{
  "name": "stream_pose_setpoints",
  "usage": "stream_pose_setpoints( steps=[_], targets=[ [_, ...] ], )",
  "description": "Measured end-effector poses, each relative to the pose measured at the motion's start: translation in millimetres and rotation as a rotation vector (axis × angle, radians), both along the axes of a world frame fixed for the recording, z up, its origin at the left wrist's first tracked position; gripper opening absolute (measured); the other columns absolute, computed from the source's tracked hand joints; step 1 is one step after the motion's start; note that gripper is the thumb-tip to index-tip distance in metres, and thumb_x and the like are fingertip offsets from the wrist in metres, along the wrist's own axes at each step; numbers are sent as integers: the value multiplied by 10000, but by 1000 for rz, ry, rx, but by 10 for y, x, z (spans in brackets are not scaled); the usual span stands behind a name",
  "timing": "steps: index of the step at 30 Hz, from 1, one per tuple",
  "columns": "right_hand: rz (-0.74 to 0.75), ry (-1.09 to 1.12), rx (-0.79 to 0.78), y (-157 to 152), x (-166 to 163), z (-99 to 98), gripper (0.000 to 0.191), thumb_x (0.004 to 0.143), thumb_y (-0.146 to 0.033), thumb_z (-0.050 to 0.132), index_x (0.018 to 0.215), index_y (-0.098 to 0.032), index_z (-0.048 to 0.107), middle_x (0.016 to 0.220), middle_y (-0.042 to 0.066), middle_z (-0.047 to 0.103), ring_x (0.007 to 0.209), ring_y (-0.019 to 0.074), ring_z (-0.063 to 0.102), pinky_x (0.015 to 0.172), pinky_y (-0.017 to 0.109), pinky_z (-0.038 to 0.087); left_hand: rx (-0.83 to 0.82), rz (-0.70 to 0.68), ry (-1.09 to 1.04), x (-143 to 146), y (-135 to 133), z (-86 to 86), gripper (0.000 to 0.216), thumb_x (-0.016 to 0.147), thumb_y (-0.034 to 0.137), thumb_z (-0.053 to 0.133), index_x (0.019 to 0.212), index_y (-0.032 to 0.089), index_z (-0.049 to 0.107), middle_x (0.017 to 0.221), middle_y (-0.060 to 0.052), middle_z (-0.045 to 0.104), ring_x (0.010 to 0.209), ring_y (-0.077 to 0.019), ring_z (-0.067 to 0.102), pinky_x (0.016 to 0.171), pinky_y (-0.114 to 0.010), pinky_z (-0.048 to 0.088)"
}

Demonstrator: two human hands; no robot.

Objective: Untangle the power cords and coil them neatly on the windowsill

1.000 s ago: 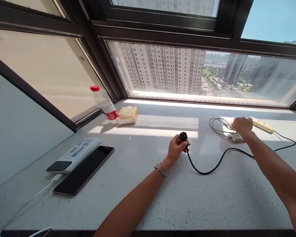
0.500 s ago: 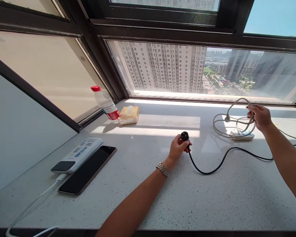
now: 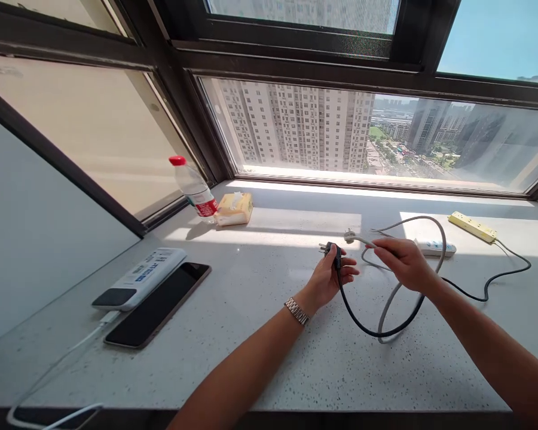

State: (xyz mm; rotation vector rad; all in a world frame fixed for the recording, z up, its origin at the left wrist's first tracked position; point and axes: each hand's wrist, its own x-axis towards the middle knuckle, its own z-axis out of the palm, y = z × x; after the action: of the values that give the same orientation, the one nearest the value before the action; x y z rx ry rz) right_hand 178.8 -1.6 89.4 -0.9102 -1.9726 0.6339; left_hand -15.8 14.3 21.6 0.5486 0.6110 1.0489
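1. Left hand [image 3: 326,279], outer fingers spread, pinches the black plug [image 3: 338,257].
2. Right hand [image 3: 403,263], nearly closed, grips the cord [image 3: 363,240] behind the gray plug [image 3: 349,236].
3. Wide table [image 3: 264,298] separates both plugs from the front edge [image 3: 323,409].

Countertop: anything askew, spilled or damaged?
No spill or damage visible. Slightly untidy: the grey cord loops loosely and crosses the black cord below the right hand. The bottle leans, though likely just lens distortion.

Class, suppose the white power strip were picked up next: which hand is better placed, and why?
Probably the right hand: it is nearer the white power strip, though holding the grey cable. The left hand is farther off, gripping the black plug.
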Motion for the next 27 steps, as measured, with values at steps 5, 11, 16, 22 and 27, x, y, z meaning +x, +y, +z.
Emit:
stream_pose_setpoints(
  steps=[5, 11, 16, 22, 27],
  targets=[
    [36, -275, 144, -135, -398, -263, 267, 975, -333, 450, 979, -179, 668, 786, 55, 682, 664, 138, 574, 611, 254, 386, -46, 177, -153, -7, -11, 99, 267, 925, 427, 577, 942, 164, 626, 955, -80, 729, 882, -200, 713, 775, -305, 571],
    [-67, -671, -189, -197, -391, -335, 140, 907, -298, 564, 833, -187, 603, 643, 1, 614, 567, 118, 484, 535, 238, 252, 62, 373, -246, -222, 72, 513, 207, 867, 197, 675, 727, 168, 525, 533, 93, 444, 402, -26, 459, 472, -145, 456],
    [-93, -792, -433, -238, 81, -114, 355, 917, -368, 497, 613, -186, 470, 532, -26, 449, 487, 99, 352, 493, 248, 225, 312, 599, -103, -664, 231, 1064, 371, 898, 192, 643, 636, 169, 380, 508, 101, 307, 338, -7, 246, 333, -130, 233],
    [77, -673, -467, -369, 537, 153, 391, 931, -506, 457, 797, -196, 655, 652, 3, 584, 562, 129, 490, 531, 251, 374, 343, 815, 116, -1030, 410, 1550, 429, 991, 119, 448, 599, 165, 279, 479, 89, 222, 368, -21, 155, 349, -149, 160],
    [169, -504, -417, -349, 874, 71, 653, 771, -637, 654, 1295, -250, 610, 1249, 130, 639, 1097, 306, 623, 865, 410, 529, 374, 964, 101, -1179, 338, 2050, 463, 1049, 209, 312, 600, 169, 208, 506, 81, 144, 390, -30, 79, 351, -146, 92]
  ],
)
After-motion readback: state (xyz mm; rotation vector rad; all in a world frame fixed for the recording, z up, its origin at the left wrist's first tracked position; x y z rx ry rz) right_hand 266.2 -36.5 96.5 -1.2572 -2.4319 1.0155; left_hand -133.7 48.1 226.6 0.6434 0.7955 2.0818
